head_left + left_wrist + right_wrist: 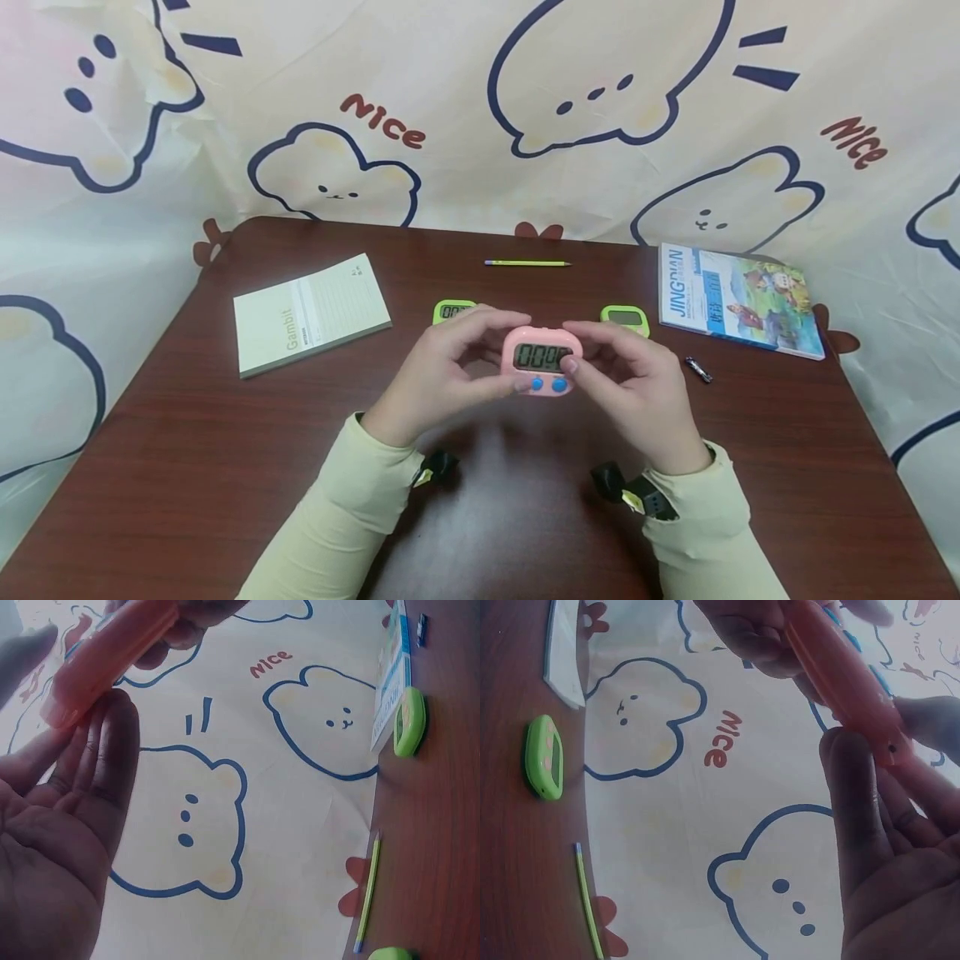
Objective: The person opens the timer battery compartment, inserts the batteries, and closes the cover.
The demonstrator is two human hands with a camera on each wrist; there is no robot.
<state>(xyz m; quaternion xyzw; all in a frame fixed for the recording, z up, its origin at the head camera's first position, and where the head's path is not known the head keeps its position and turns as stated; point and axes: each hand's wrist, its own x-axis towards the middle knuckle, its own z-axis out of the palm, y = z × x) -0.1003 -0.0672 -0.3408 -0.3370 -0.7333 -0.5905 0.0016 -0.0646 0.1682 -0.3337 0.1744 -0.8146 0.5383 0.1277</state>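
Note:
Both hands hold a pink digital timer (542,360) above the middle of the table, its screen and blue buttons facing the head camera. My left hand (453,367) pinches its left side between thumb and fingers. On the other side my right hand (637,379) grips it, with the thumb over the screen's right end. From the left wrist view the timer (105,664) shows edge-on; in the right wrist view its side (847,682) has a small dark hole. Beyond the hands stand two green timers, one (453,310) partly hidden by the left hand, the other (626,319) at the right.
A pale green notebook (315,317) lies at the left and a colourful book (742,300) at the back right. Near the far edge is a pencil (528,263). A small battery (698,370) lies right of the right hand. A printed curtain (465,183) surrounds the table (150,467).

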